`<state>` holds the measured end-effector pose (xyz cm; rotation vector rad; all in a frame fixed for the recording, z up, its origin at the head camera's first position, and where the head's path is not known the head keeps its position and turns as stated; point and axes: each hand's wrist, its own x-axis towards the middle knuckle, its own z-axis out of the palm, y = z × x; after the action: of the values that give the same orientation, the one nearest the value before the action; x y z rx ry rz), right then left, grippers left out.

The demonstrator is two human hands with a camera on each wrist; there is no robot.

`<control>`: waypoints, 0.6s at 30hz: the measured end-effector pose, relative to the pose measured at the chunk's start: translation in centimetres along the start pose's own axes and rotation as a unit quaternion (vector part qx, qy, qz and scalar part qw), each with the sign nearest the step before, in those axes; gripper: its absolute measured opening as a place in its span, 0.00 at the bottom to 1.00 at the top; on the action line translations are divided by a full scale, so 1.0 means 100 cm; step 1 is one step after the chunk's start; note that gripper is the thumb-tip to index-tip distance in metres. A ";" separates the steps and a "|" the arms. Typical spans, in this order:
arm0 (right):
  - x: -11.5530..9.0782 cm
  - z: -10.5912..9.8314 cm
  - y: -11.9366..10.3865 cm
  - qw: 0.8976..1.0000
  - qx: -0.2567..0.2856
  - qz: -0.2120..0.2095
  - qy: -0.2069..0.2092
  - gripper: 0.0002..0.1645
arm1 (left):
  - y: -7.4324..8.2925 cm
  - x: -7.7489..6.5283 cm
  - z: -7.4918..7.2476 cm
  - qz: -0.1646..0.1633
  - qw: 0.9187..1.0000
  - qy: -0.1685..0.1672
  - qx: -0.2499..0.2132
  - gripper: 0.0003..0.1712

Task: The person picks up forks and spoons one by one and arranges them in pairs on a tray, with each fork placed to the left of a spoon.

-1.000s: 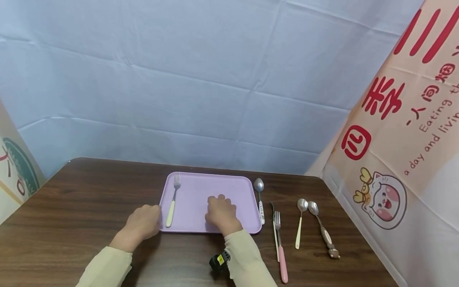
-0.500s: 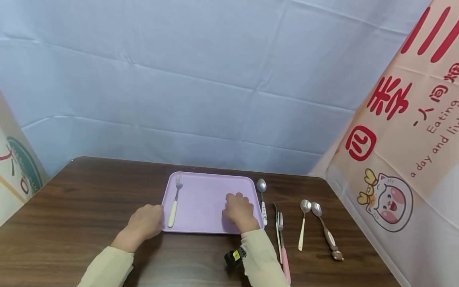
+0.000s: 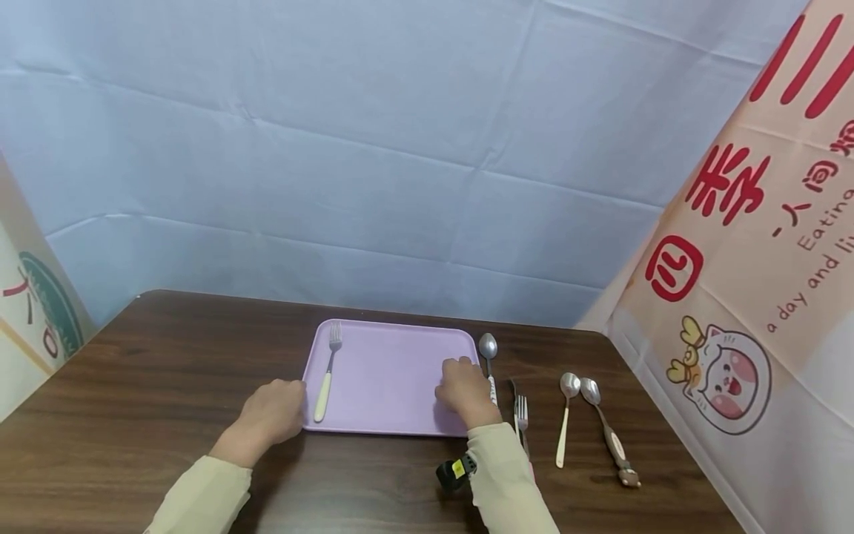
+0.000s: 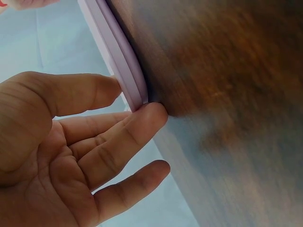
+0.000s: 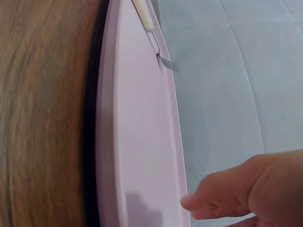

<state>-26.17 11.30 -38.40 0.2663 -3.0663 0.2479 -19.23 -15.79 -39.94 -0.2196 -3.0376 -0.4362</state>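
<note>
A lilac tray (image 3: pixel 394 378) lies on the dark wood table, with a cream-handled fork (image 3: pixel 323 397) along its left side. My left hand (image 3: pixel 270 411) holds the tray's near left corner. In the left wrist view the thumb (image 4: pixel 102 90) presses one face of the tray rim (image 4: pixel 128 61) and fingertips meet the other. Over the tray's right part hovers my right hand (image 3: pixel 463 389), fingers loosely bent. In the right wrist view its thumb (image 5: pixel 203 194) overlaps the tray's edge, and nothing shows in its grasp. Close to this hand lies a spoon (image 3: pixel 488 346) with a patterned handle, partly hidden.
Right of the tray lie a knife (image 3: pixel 514 389) and a fork (image 3: pixel 523 415), their handles mostly covered by the right sleeve. Farther right are a cream-handled spoon (image 3: pixel 570 384) and a spoon with a brown figured handle (image 3: pixel 620 456). A pale blue cloth (image 3: pixel 347 163) hangs behind the table.
My right hand has moved right across the tray, from near its middle to its right side. The left hand stays at the tray's corner. The view has shifted slightly.
</note>
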 end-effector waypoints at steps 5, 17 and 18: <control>0.000 0.002 0.007 1.000 -0.002 0.017 -0.006 0.08 | 0.000 0.000 0.000 -0.001 1.000 -0.003 0.001 0.03; 0.004 0.004 0.025 0.999 0.026 0.034 -0.021 0.08 | -0.001 0.000 0.000 0.004 1.000 0.003 -0.005 0.05; 0.004 0.004 0.026 0.999 0.026 0.034 -0.024 0.09 | -0.001 0.000 0.000 0.004 1.000 0.002 -0.005 0.05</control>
<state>-27.05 13.73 -39.14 0.1725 -3.1230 0.3303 -19.24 -15.86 -39.98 -0.2292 -3.0296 -0.4495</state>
